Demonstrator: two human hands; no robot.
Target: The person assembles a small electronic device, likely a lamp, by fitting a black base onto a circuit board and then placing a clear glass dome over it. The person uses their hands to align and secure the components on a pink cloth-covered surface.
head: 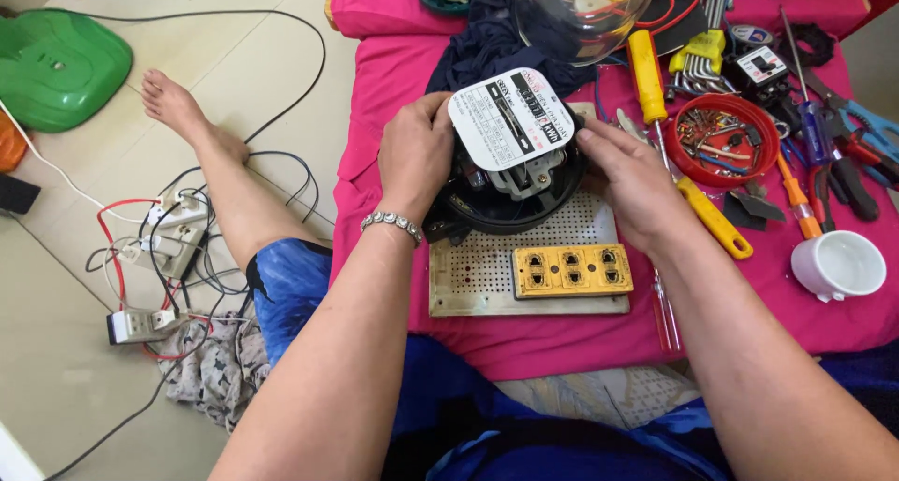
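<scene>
Both hands, left hand (417, 153) and right hand (632, 177), grip the round black meter (510, 167) over the perforated board (487, 275) on the pink bench (393, 78), looks mid-disassembly, so probably a screwdriver (648, 74) next.

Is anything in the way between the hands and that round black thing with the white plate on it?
No. Both the left hand and the right hand already touch the round black meter, one on each side, with nothing visible between them.
</scene>
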